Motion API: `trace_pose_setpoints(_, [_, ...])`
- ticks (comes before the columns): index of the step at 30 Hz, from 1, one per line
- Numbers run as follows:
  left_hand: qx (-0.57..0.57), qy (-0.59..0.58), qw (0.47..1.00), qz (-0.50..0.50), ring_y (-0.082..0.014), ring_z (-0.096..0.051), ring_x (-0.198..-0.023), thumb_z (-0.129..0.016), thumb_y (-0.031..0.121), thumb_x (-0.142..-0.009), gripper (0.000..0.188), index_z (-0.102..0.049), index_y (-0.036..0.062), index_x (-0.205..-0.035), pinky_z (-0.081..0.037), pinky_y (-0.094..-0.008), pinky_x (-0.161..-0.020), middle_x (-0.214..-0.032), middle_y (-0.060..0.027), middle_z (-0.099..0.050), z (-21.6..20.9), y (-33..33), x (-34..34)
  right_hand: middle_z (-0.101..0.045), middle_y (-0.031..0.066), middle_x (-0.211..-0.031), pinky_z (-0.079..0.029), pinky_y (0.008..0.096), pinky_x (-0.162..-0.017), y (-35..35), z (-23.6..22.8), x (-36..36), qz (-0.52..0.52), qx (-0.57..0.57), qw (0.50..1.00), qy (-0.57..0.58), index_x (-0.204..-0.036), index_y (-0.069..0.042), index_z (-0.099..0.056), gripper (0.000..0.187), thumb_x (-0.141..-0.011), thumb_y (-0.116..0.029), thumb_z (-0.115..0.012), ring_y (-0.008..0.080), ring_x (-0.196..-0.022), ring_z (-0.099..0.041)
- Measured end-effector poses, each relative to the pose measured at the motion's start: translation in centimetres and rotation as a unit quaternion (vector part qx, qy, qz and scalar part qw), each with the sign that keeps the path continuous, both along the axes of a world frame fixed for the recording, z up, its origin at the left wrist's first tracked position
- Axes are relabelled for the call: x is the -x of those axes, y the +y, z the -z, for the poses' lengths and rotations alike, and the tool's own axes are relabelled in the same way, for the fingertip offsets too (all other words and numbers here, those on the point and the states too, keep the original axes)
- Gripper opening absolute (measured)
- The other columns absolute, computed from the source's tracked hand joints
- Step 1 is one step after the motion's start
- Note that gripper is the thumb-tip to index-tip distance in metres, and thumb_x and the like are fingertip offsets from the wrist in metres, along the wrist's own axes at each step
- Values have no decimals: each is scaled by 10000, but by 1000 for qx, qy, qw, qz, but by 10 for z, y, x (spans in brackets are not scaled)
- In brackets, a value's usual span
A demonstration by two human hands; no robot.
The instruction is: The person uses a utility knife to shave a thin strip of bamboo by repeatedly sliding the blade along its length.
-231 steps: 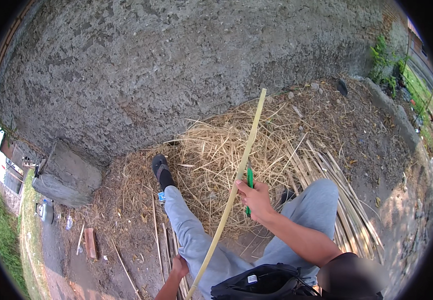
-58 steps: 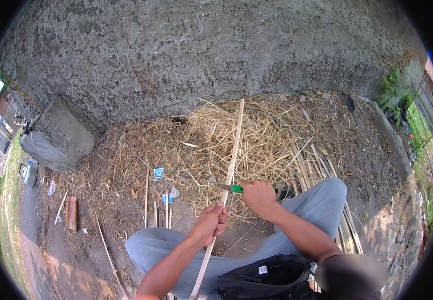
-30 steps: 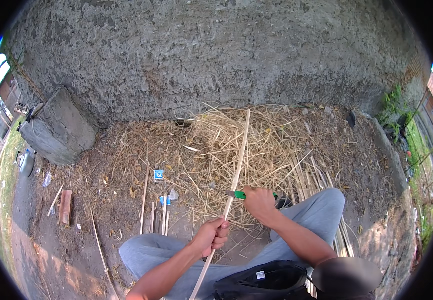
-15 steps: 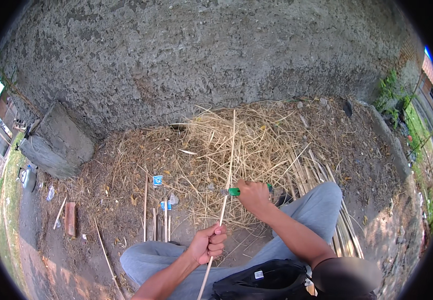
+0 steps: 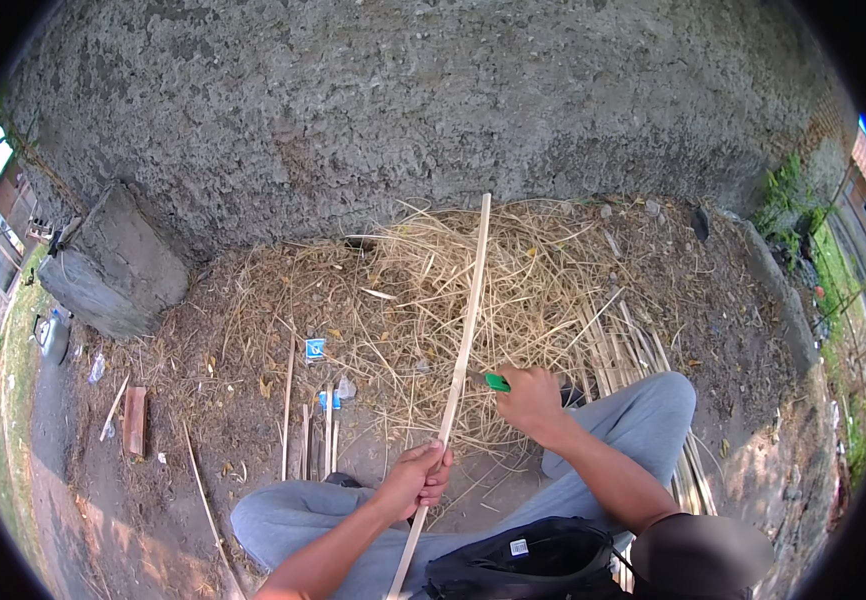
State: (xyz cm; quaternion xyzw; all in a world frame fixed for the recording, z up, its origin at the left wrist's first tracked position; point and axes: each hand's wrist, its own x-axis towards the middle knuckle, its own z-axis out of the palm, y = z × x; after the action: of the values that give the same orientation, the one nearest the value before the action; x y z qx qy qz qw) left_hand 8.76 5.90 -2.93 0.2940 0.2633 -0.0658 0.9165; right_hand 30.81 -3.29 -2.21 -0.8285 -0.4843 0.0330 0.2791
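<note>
A long, pale bamboo strip (image 5: 472, 315) slants up from my lap toward the wall, its broad face turned to view. My left hand (image 5: 416, 480) is closed round its lower part, thumb on top. To the right of the strip, my right hand (image 5: 533, 403) grips a green-handled knife (image 5: 498, 382). The knife's tip points left, close to the strip; whether it touches cannot be made out. Behind the strip lies a heap of thin shavings (image 5: 423, 270).
More split strips (image 5: 643, 345) lie beside my right knee. Several short strips (image 5: 289, 410) and blue packets (image 5: 315, 348) are left of the heap. A reddish block (image 5: 135, 422), a concrete block (image 5: 118, 270) and a kettle (image 5: 53, 338) stand farther left. A rough wall (image 5: 433, 110) closes the back.
The strip has turned from its narrow edge to its broad face, and its far end has shifted slightly right. My right hand with the knife has moved right, away from it.
</note>
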Motion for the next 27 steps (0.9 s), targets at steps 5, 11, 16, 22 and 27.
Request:
trace_pose_setpoints(5, [-158,48,986,-35,-47,-296,-500,-347,363,-1056,365,-505,34,-1050,-293,-202,-438,-689,21,-363,-4,-21,-4,-627,162,-596,-513,477,-526,4,18,20,-63,32,995,-64,-798,-68,-629,85,-731,-112,-599,360,-553,-644])
trace_pose_setpoints(11, [-113,48,989,-86,-57,-290,-495,-346,342,-1056,307,-492,72,-1033,-266,-206,-426,-712,10,-377,-7,-19,-13,-629,171,-610,-499,492,-541,4,22,26,-65,52,995,-60,-803,-66,-627,89,-726,-98,-594,375,-554,-632])
trace_pose_setpoints(16, [-35,33,994,-95,-63,-268,-463,-341,351,-1056,306,-451,94,-931,-234,-208,-399,-685,8,-372,-6,-15,-13,-622,172,-597,-495,483,-521,6,22,30,-66,65,994,-65,-810,-61,-616,88,-734,-96,-590,364,-548,-635])
trace_pose_setpoints(22, [-40,35,995,-90,-57,-203,-452,-295,427,-1051,369,-419,123,-883,-188,-223,-382,-631,30,-298,2,-14,-13,-619,161,-585,-490,476,-496,3,23,40,-85,47,993,-65,-789,-63,-594,56,-752,-102,-578,357,-532,-632])
trace_pose_setpoints(27, [18,79,995,-65,-50,-154,-446,-243,459,-1049,407,-361,170,-788,-139,-227,-361,-589,63,-234,-14,-16,-16,-632,137,-567,-506,399,-443,5,30,40,-85,58,984,-142,-761,-60,-598,91,-809,-132,-569,285,-507,-660])
